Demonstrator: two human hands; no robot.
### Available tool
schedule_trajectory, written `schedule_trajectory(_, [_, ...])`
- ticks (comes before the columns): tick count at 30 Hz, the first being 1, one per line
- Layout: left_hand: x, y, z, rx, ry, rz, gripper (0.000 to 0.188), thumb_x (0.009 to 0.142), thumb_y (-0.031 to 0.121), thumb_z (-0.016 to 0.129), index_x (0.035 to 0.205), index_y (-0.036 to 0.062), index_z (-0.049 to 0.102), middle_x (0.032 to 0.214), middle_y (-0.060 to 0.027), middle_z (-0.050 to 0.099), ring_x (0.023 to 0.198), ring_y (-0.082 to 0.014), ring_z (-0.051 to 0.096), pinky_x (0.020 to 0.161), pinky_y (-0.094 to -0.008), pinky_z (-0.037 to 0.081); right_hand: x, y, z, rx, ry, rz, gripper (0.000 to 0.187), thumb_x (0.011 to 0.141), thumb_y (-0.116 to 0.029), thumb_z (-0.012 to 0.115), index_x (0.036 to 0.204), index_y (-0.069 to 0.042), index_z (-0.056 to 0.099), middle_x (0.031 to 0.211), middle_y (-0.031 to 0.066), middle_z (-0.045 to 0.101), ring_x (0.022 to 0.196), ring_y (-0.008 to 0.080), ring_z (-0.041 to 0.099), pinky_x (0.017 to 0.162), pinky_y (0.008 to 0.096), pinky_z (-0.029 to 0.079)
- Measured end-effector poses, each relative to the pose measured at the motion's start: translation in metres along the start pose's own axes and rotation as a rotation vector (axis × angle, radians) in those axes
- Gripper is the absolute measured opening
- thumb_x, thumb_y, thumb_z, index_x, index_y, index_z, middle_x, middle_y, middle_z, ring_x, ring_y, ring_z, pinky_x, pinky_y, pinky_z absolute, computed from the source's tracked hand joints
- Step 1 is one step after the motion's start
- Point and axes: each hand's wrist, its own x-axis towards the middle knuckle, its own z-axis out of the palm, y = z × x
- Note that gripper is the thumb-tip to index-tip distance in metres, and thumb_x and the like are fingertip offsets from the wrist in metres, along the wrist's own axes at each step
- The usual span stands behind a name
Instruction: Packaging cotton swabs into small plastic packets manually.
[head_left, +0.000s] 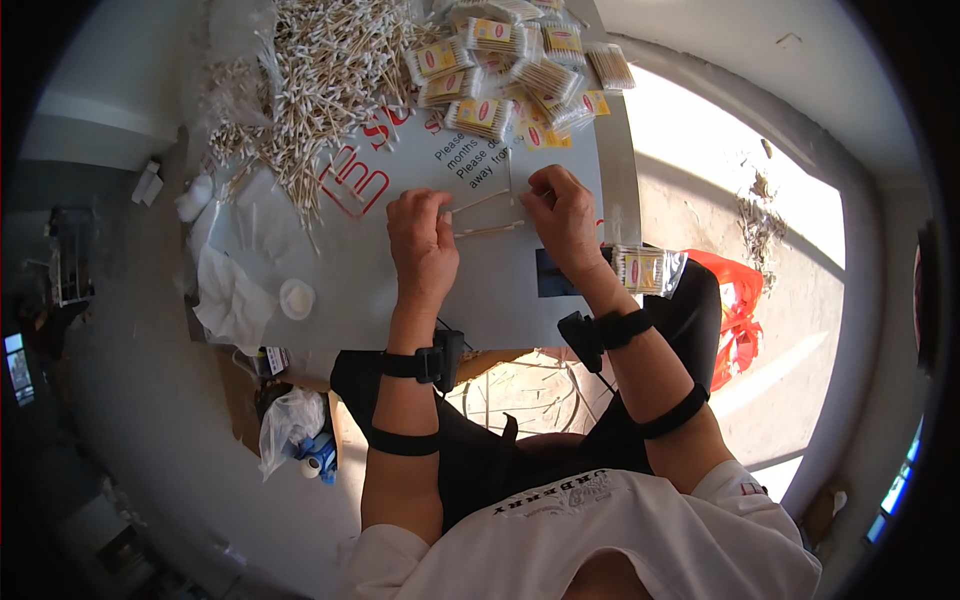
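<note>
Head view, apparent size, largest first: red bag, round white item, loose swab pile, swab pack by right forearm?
1. Loose swab pile
2. Red bag, visible part only
3. Swab pack by the right forearm
4. Round white item

Picture size only; true sizes unsure.

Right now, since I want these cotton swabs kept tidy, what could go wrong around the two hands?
The swab pack beside the right forearm lies near the edge of the table, so a sweep of that arm might knock it off.

Strays from the loose swab pile reach toward the left hand, which could catch them and mix them with the swabs between it and the right hand.
</note>
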Motion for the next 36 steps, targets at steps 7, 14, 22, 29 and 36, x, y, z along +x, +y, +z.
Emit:
schedule_trajectory(7, [-0.017,0.025,0.009,0.121,-0.012,-0.018,0.048,0.069,0.003,0.075,0.112,0.0082,0.055,0.116,-0.0103,0.052,0.113,-0.0336,0.045,0.095,-0.0476,0.036,0.033,0.001,0.016,-0.349,-0.109,-0.187,0.016,0.077,-0.021,0.071,0.082,-0.007,0.064,0.083,0.0095,0.06,0.08,0.0303,0.062,0.071,0.0396,0.049])
schedule_trajectory(14, [-0.031,0.019,0.01,0.179,-0.078,0.079,0.065,0.075,0.018,0.074,0.133,0.0075,0.046,0.132,-0.0137,0.046,0.125,-0.0349,0.04,0.103,-0.0518,0.03,0.026,-0.001,0.009,-0.243,-0.457,-0.372,0.007,0.077,-0.015,0.068,0.078,-0.008,0.064,0.082,0.0079,0.059,0.08,0.03,0.062,0.07,0.0385,0.049])
schedule_trajectory(22, [-0.048,0.027,0.007,0.427,-0.353,0.013,0.075,0.089,0.04,0.059,0.147,0.003,0.028,0.154,-0.0205,0.025,0.145,-0.034,0.019,0.116,-0.0552,0.013,0.04,-0.001,0.013,0.041,-0.274,-0.067,0.01,0.08,-0.009,0.067,0.085,0.0,0.067,0.071,0.0096,0.065,0.065,0.0183,0.061,0.064,0.0311,0.049])
schedule_trajectory(29, [-0.053,0.027,0.001,0.298,-0.204,-0.027,0.078,0.088,0.04,0.061,0.147,0.003,0.027,0.155,-0.0186,0.023,0.144,-0.0343,0.021,0.115,-0.0551,0.016,0.082,-0.026,0.035,0.015,-0.266,-0.105,0.012,0.075,-0.011,0.068,0.079,0.0,0.069,0.069,0.0175,0.066,0.065,0.0296,0.066,0.063,0.0374,0.052])
schedule_trajectory(36, [-0.052,0.028,0.002,0.364,-0.347,0.058,0.073,0.086,0.041,0.065,0.143,0.0047,0.037,0.152,-0.0157,0.029,0.143,-0.0323,0.025,0.114,-0.0579,0.016,0.117,-0.085,0.104,-0.429,-0.265,-0.286,0.022,0.08,-0.024,0.069,0.081,-0.001,0.068,0.072,0.0143,0.068,0.072,0.0297,0.068,0.064,0.0384,0.054])
